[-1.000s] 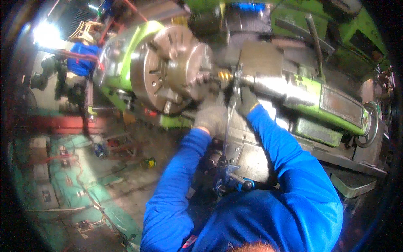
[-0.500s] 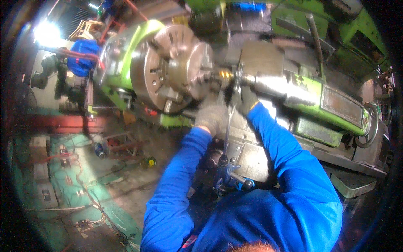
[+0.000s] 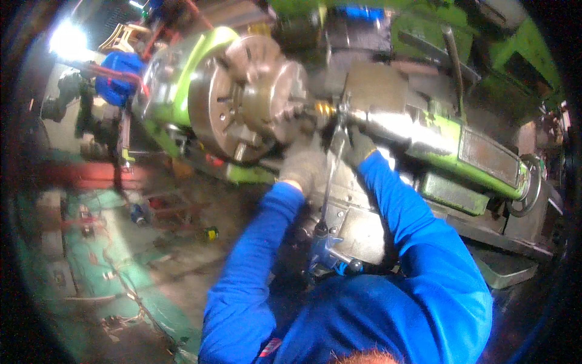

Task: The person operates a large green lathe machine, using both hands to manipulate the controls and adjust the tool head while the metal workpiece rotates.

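The gloved left hand [image 3: 303,165] sits just under the brass-coloured workpiece [image 3: 325,109], its grip hidden from view. The gloved right hand [image 3: 359,145] is closed around a thin metal rod [image 3: 330,176] beside it. The workpiece juts from the round lathe chuck [image 3: 242,97], meeting the grey tailstock [image 3: 394,115].

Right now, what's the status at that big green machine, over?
Both gloved hands up at the chuck. Left hand below the brass piece; right hand by a thin rod. Grip unclear.
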Tool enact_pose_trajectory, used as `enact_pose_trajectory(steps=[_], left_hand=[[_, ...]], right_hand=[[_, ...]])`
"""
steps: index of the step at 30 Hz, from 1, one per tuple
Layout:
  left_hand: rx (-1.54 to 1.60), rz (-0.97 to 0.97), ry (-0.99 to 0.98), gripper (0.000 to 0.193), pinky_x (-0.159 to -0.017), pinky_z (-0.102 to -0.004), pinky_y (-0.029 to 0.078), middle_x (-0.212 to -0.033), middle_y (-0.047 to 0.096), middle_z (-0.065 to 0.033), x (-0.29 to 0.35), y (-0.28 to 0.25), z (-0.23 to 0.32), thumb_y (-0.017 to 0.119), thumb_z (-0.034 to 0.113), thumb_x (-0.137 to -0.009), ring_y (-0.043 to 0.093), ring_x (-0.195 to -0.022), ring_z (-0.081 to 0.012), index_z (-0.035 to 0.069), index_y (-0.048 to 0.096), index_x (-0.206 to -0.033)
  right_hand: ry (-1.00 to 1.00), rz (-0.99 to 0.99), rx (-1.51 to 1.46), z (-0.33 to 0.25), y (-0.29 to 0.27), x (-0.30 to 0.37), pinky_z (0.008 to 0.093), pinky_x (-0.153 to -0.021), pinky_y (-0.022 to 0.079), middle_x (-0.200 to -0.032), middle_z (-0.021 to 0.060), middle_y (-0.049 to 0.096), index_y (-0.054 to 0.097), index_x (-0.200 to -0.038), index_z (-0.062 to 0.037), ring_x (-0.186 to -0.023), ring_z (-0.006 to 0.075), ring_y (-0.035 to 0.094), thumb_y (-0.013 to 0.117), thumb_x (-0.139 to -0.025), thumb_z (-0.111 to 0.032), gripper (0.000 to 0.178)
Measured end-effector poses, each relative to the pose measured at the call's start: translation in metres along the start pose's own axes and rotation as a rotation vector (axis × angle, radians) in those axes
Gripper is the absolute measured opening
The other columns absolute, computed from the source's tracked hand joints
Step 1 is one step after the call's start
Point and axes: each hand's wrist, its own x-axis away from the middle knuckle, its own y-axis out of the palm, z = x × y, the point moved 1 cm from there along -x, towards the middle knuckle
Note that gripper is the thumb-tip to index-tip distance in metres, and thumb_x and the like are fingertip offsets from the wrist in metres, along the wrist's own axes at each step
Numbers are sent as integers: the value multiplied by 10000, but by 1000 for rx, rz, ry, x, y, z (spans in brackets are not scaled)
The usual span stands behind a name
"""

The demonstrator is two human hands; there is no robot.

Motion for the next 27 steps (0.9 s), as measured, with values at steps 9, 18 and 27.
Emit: enact_pose_trajectory(steps=[9, 18, 27], left_hand=[[-22, -84, 38, 305, -921, -502, 558, -1125, 741, -211, -3, -6, 1, 591, 229, -897, 717, -1063, -385, 54, 785, -1055], [159, 31, 46, 285, -890, -473, 584, -1110, 754, -189, 12, 0, -1, 647, 158, -825, 729, -1060, -353, 67, 798, -1049], [226, 72, 19, 271, -861, -496, 587, -1141, 763, -131, 6, 4, -9, 663, 190, -869, 728, -1085, -338, 111, 798, -1089]], right_hand=[[-146, 6, -92, 42, 54, -21, 451, -719, 559, -778, 185, 675, 695, -931, -18, -792, 389, 685, 623, -829, -91, 144], [-535, -140, 301, -46, -65, 29, 347, -891, 534, -986, 98, 711, 631, -1160, -21, -978, 220, 684, 657, -899, -120, 281], [-441, -260, 884, -135, -124, -57, 443, -816, 567, -1033, 103, 735, 697, -1129, -192, -933, 346, 709, 645, -961, -305, 209]])
